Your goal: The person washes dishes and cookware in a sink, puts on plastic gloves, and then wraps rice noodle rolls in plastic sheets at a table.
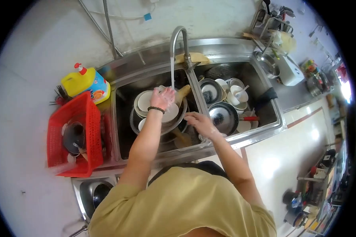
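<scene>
My left hand [164, 98], wet and sudsy with a dark bead bracelet at the wrist, is under the water stream from the curved tap [178, 29]. Its fingers look stretched out over white plates [144, 100] stacked in a large metal basin [174, 127] in the left sink. Suds cover my right hand [201, 124], held near the divider between the sinks beside the basin's rim. Its fingers are loosely bent and apart, with nothing visible in them. A white bowl [142, 124] lies low in the basin, partly hidden by my left forearm.
The right sink holds pans [223, 118], bowls [239, 94] and a red handle [250, 118]. At left stand a red plastic basket [93, 134] with cookware and a yellow detergent bottle [77, 83]. A metal pot [267, 65] sits on the right counter.
</scene>
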{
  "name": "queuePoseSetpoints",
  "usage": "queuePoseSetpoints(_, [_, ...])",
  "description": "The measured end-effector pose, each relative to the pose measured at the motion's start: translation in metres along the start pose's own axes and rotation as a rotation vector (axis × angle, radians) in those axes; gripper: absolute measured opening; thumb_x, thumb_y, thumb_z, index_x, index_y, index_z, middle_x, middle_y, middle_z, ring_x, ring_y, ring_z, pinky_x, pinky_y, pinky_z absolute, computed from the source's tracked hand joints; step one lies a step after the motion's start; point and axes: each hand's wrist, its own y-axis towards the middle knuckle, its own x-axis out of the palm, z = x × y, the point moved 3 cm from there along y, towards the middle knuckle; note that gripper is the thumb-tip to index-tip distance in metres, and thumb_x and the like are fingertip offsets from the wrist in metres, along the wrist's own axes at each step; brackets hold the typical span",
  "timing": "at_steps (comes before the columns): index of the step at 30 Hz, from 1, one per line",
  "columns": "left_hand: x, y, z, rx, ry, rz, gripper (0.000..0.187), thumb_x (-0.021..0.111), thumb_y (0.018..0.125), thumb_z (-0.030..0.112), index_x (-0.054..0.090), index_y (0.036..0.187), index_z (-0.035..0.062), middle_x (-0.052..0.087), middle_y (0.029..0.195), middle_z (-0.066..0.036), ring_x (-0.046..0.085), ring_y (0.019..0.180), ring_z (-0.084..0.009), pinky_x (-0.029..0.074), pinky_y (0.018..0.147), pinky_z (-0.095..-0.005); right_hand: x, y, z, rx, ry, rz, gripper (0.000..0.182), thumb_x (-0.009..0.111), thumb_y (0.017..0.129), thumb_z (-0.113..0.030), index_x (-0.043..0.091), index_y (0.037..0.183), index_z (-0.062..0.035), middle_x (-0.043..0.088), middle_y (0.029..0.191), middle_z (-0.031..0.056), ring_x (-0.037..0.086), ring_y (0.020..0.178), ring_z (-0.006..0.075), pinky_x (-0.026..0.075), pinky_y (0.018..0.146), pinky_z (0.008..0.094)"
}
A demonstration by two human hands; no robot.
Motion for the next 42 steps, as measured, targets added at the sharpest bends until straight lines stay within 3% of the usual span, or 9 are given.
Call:
queuePoseSetpoints(9, [0.008,0.011,-0.002,-0.041,-0.086,-0.035,0.059,0.031,0.089,0.054,0.049,0.092,-0.0029,0.054,0.09,-0.013,0.049,0.094,-0.0334,0.043,0.082,-0.0449,0.03,0.048,-0.001,-0.182,-0.238,0.022,0.036,0.055,0.084,-0.025,0.056,0.107,0.0021,0.062,0.084,0.012,0.057,0.078,0.0144,0.044,0.073,0.0266])
queuePoseSetpoints(11, [0.006,0.013,-0.005,-0.098,-0.071,-0.121,0.059,0.031,0.089,0.053,0.049,0.093,-0.003,0.054,0.09,-0.013,0.048,0.095,-0.0331,0.042,0.083,-0.0452,0.027,0.045,-0.003,-0.25,-0.335,0.16,0.039,0.055,0.079,-0.032,0.057,0.102,0.0001,0.061,0.089,0.0203,0.058,0.083,0.0338,0.046,0.074,0.0371])
queuePoseSetpoints(16, [-0.01,0.016,-0.005,-0.098,0.038,-0.298,0.065,0.021,0.088,0.057,0.048,0.101,-0.0004,0.053,0.101,-0.013,0.047,0.1,-0.033,0.036,0.088,-0.0456,0.033,0.034,-0.022,-0.513,-0.63,0.378,0.044,0.062,0.073,-0.028,0.052,0.106,-0.0015,0.058,0.09,0.0203,0.058,0.081,0.034,0.047,0.073,0.0401])
queuePoseSetpoints(20, [0.011,-0.014,-0.02,0.056,0.26,-0.027,0.07,0.018,0.087,0.061,0.043,0.116,0.002,0.048,0.116,-0.014,0.045,0.108,-0.0335,0.034,0.093,-0.0461,0.044,0.055,-0.02,-0.569,-0.74,0.415,0.038,0.062,0.071,-0.023,0.053,0.101,-0.0013,0.057,0.085,0.02,0.058,0.079,0.0335,0.047,0.069,0.0407])
queuePoseSetpoints(23, [0.023,-0.036,-0.025,0.095,0.418,-0.116,0.085,0.022,0.082,0.068,0.013,0.139,0.0058,0.03,0.138,-0.015,0.038,0.119,-0.0342,0.027,0.1,-0.0447,0.054,0.071,-0.02,-0.395,-0.702,0.31,0.021,0.059,0.074,-0.02,0.058,0.084,-0.0016,0.058,0.077,0.0194,0.056,0.075,0.0349,0.045,0.071,0.0424])
queuePoseSetpoints(27, [0.018,-0.056,-0.023,0.148,0.379,-0.113,0.097,0.029,0.071,0.079,0.008,0.141,0.0143,0.008,0.146,-0.013,0.017,0.129,-0.0392,0.021,0.103,-0.0479,0.072,0.071,-0.023,-0.467,-0.506,0.261,0.02,0.058,0.075,-0.02,0.058,0.076,-0.0001,0.057,0.07,0.021,0.056,0.073,0.0365,0.044,0.069,0.042])
queuePoseSetpoints(31, [0.016,-0.069,-0.02,0.187,0.344,-0.1,0.103,0.042,0.064,0.08,0.0,0.141,0.0272,0.0,0.147,-0.01,0.017,0.129,-0.0419,0.025,0.096,-0.058,0.085,0.063,-0.027,-0.43,-0.382,0.122,0.021,0.054,0.079,-0.022,0.058,0.079,-0.001,0.058,0.079,0.0211,0.056,0.078,0.0368,0.044,0.07,0.0418])
queuePoseSetpoints(35, [0.006,-0.071,-0.011,0.273,0.335,0.066,0.104,0.043,0.062,0.081,0.002,0.141,0.0261,0.002,0.146,-0.01,0.016,0.129,-0.0415,0.023,0.098,-0.0571,0.091,0.061,-0.029,-0.404,-0.343,0.002,0.022,0.052,0.081,-0.023,0.058,0.082,-0.0017,0.058,0.083,0.0211,0.054,0.08,0.0383,0.043,0.07,0.0425])
queuePoseSetpoints(42, [0.003,-0.075,0.002,0.227,0.078,-0.128,0.094,0.039,0.064,0.081,0.029,0.127,0.0116,0.023,0.139,-0.017,0.023,0.125,-0.0388,0.018,0.101,-0.0527,0.109,0.032,-0.037,-0.425,-0.385,-0.038,0.019,0.051,0.079,-0.018,0.06,0.08,-0.0013,0.059,0.081,0.0217,0.057,0.078,0.0381,0.044,0.072,0.0439])
